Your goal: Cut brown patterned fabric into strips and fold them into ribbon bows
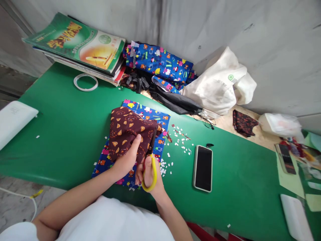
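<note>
My left hand (pixel 127 159) grips a piece of dark maroon fabric (pixel 125 130) printed with orange shapes, its thumb lying on top. In my right hand (pixel 154 177) is a pair of scissors (pixel 153 172) with yellow handles. Their dark blades point away from me along the right edge of the maroon fabric; whether they are parted is hard to see. Beneath lies a blue cloth (pixel 156 115) printed with cartoon animals, flat on the green table (pixel 75 150). White paper bits (pixel 184 142) and small maroon scraps are scattered just right of the fabric.
A phone (pixel 203 168) lies to the right of the scraps. Stacked books (pixel 75 43) and a white ring (pixel 85 82) sit at the back left. Folded blue fabric (pixel 160 62) and a white bag (pixel 218 85) rest along the wall. A white device (pixel 16 122) stands far left.
</note>
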Demonstrator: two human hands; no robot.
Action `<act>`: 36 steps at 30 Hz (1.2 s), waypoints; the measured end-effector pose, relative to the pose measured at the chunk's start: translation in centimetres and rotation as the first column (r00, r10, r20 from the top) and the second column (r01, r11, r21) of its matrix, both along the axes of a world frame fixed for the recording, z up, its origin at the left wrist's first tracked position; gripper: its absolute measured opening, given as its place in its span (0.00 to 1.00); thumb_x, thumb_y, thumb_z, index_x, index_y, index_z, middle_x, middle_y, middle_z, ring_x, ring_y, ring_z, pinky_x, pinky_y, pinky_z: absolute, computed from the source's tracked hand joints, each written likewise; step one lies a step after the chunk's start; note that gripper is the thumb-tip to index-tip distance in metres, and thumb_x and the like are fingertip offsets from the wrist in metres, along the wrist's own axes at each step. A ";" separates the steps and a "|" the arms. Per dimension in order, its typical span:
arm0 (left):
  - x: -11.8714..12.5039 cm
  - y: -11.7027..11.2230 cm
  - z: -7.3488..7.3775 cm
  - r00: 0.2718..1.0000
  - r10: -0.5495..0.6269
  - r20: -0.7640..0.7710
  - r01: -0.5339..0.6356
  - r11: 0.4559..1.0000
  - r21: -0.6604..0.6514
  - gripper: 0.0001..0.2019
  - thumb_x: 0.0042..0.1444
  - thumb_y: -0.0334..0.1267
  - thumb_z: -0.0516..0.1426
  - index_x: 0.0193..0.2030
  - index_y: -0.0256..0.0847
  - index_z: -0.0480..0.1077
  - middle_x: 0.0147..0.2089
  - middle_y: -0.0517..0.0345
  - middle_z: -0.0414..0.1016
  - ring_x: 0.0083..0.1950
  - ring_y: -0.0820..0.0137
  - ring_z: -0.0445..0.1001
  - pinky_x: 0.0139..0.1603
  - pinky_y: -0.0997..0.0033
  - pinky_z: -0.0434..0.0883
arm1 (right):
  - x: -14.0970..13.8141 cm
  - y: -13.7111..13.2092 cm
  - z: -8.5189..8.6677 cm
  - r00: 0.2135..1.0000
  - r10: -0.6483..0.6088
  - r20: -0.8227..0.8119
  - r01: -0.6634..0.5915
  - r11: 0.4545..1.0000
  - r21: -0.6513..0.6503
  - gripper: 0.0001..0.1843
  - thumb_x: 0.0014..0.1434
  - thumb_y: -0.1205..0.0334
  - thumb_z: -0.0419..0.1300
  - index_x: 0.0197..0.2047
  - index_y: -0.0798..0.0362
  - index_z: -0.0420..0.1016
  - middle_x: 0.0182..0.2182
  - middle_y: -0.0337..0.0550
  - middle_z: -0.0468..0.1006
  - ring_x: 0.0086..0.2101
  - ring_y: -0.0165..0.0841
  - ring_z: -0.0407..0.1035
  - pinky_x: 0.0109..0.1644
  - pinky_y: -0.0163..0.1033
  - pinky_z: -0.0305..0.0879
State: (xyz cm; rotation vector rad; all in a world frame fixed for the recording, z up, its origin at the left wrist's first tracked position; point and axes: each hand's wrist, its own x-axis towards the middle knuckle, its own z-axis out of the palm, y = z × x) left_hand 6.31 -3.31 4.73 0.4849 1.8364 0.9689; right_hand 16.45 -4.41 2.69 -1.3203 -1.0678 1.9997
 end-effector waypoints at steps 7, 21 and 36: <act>-0.1 0.0 0.2 1.000 0.001 0.013 -0.001 0.999 -0.054 0.33 0.55 0.66 0.48 0.60 0.49 0.67 0.67 0.63 0.61 0.71 0.65 0.56 0.73 0.65 0.49 | 0.2 -0.2 -0.3 0.995 -0.027 -0.095 0.025 0.999 -0.020 0.29 0.52 0.28 0.49 0.30 0.47 0.54 0.09 0.22 0.54 0.09 0.23 0.51 0.13 0.31 0.55; 0.2 -0.2 -0.4 0.999 -0.020 0.043 0.020 1.000 0.004 0.30 0.56 0.64 0.49 0.53 0.44 0.72 0.59 0.56 0.73 0.65 0.63 0.66 0.72 0.62 0.54 | 0.5 0.5 0.2 0.973 0.014 -0.230 -0.051 0.986 -0.157 0.33 0.46 0.24 0.52 0.28 0.48 0.54 0.12 0.25 0.55 0.12 0.23 0.51 0.14 0.32 0.53; 0.2 -0.5 -1.0 0.984 -0.002 0.176 0.005 1.000 -0.013 0.29 0.52 0.65 0.52 0.44 0.45 0.77 0.50 0.57 0.79 0.58 0.58 0.72 0.70 0.57 0.56 | 1.0 0.9 -0.2 0.971 0.056 -0.231 -0.105 0.973 -0.206 0.35 0.43 0.21 0.51 0.26 0.47 0.52 0.15 0.30 0.55 0.16 0.26 0.51 0.17 0.35 0.54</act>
